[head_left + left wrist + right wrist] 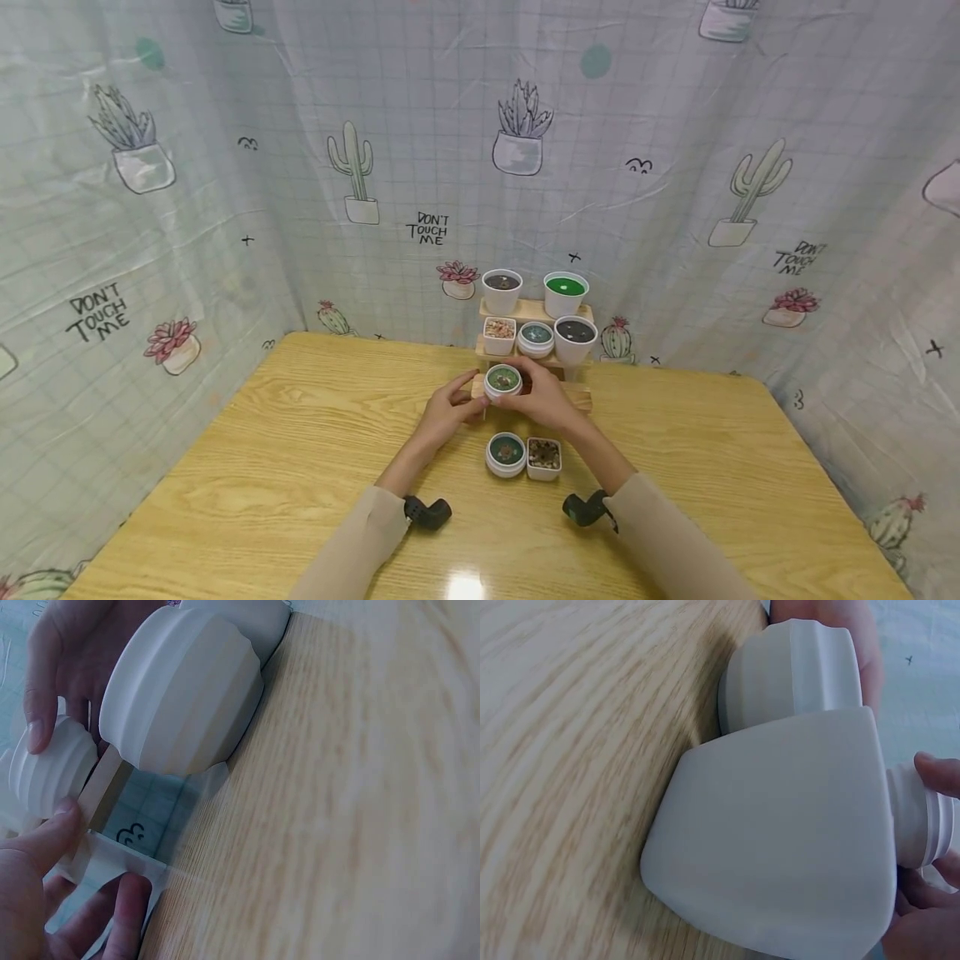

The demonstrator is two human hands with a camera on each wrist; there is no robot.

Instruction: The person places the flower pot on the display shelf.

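On the lowest step of a three-tier wooden stand (581, 396), toward its left end, is a round ribbed white pot (503, 387) with a green filled top. My right hand (546, 402) grips this pot, thumb in front and fingers round its back. At the left end of the same step is my left hand (447, 410). Its thumb (56, 832) lies at the step's front edge by the pot's base, and the other fingers (129, 907) curl round the stand's end and pale leg. In front of the stand, a round ribbed pot (506, 455) and a square pot (543, 458) sit side by side.
The middle tier carries a square pot (499, 335), a round pot (536, 339) and a taller pot (575, 338). Two tall pots, one dark-topped (502, 290) and one green-topped (566, 293), stand on top. A printed curtain (420, 150) hangs behind the wooden table (322, 408).
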